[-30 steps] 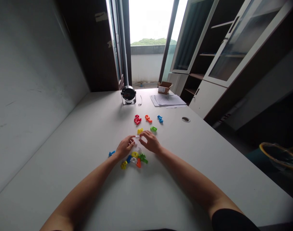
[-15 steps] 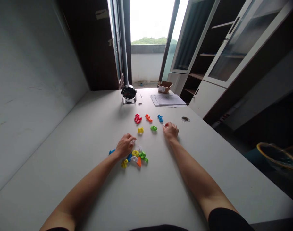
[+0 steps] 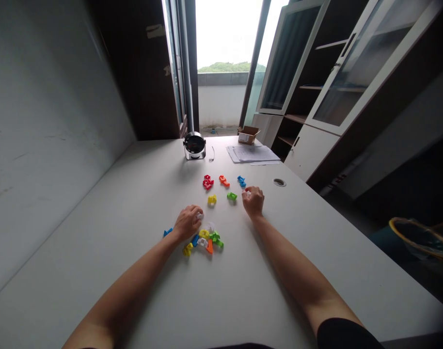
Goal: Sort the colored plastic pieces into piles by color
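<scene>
White desk (image 3: 250,291) spanning the lower view, between a pale wall (image 3: 54,121) on the left and a glass-fronted cabinet (image 3: 338,72) on the right. Straight ahead, past the far end of the desk, an open balcony doorway (image 3: 221,97). Low on the right, off the desk, a basket with a yellow rim (image 3: 421,237).

At the far end of the desk, a round chrome-framed device (image 3: 194,145), a stack of papers (image 3: 251,153) and a small cardboard box (image 3: 248,135), its white label too small to read. Nearer, a round cable grommet (image 3: 279,182) set into the desktop.

Mid-desk, small coloured plastic pieces: a far row of red (image 3: 207,182), orange (image 3: 224,181) and blue (image 3: 241,181), then single yellow (image 3: 212,199) and green (image 3: 232,196) pieces, standing between the far row and the near heap. Just below the left hand, a mixed heap of pieces (image 3: 203,241), with a lone blue piece (image 3: 167,232) off to its left.

Left hand (image 3: 187,223) low over the heap, fingers curled, a small whitish piece (image 3: 199,215) at the fingertips; clamped or merely touching, impossible to tell. Right hand (image 3: 253,201) well apart, just beside the blue piece, fingers curled together, any grip hidden.
</scene>
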A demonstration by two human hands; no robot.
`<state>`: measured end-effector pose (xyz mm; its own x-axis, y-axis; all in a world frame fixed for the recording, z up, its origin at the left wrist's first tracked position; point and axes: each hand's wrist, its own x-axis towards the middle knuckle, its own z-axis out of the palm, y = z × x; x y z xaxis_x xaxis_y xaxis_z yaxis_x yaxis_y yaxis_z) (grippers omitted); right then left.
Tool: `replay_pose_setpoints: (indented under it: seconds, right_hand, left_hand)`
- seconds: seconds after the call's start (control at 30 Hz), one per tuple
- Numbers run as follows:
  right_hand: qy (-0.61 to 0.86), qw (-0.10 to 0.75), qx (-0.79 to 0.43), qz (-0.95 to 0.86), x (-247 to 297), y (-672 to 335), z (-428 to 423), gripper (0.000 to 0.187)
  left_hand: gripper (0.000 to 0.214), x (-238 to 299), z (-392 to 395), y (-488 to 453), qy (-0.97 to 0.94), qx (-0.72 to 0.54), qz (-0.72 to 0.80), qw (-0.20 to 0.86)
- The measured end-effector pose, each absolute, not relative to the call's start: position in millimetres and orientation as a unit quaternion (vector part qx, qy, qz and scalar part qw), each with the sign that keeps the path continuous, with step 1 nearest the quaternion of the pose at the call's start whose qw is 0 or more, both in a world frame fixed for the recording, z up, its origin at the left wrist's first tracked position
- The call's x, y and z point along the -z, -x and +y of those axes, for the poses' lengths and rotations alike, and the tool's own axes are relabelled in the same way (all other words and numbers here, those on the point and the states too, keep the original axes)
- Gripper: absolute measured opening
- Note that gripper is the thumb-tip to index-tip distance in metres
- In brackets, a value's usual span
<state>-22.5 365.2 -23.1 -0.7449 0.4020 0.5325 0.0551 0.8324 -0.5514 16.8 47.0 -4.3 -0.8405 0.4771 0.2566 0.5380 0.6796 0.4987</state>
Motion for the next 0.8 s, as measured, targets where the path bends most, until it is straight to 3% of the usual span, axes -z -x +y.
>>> replay_pose_setpoints:
  seconds: [0.17, 0.37, 0.53, 0.8]
  right_hand:
    - [-0.082, 0.345, -0.286, -0.890, 11, 2, 321, 0.014]
    - [-0.298, 0.248, -0.268, -0.882, 5, -25, 274, 0.009]
    - [-0.329, 0.193, -0.270, -0.884, 11, -20, 278, 0.019]
    - [-0.353, 0.175, -0.268, -0.879, 11, -19, 281, 0.019]
  left_hand:
    - [0.024, 5, 45, -15, 0.228, 0.271, -0.932, 0.080]
    - [0.016, 3, 42, -13, 0.225, 0.284, -0.929, 0.079]
    - [0.027, 1, 45, -14, 0.200, 0.367, -0.907, 0.039]
    - [0.033, -1, 48, -14, 0.169, 0.440, -0.882, -0.020]
